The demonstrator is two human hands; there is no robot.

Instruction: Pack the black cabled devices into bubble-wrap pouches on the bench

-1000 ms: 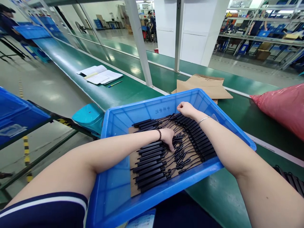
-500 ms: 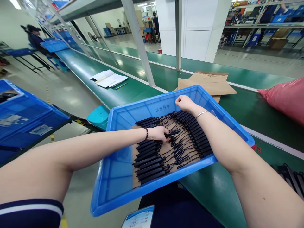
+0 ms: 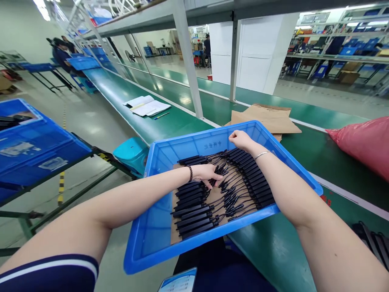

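Observation:
A blue plastic bin [image 3: 158, 239] rests half on the green conveyor edge and half over my lap. Inside, rows of slim black cabled devices [image 3: 194, 215] lie on a brown cardboard sheet [image 3: 174, 235]. My left hand [image 3: 208, 173] reaches into the middle of the bin, fingers curled over the black cables between the two rows. My right hand [image 3: 240, 140] is closed at the far end of the right-hand row [image 3: 257, 182], near the bin's back wall; what it grips is hidden.
Flat cardboard [image 3: 267, 117] lies behind the bin, a pink bag [image 3: 364, 142] at right, papers and a pen [image 3: 147, 106] further up the belt. A steel post [image 3: 191, 73] stands beside the belt. Blue bins [image 3: 33, 142] sit on a rack at left. People work far off.
My left hand slid from the left row toward the cables at the bin's centre and curled over them. The right hand stayed at the far end. My view shifted slightly.

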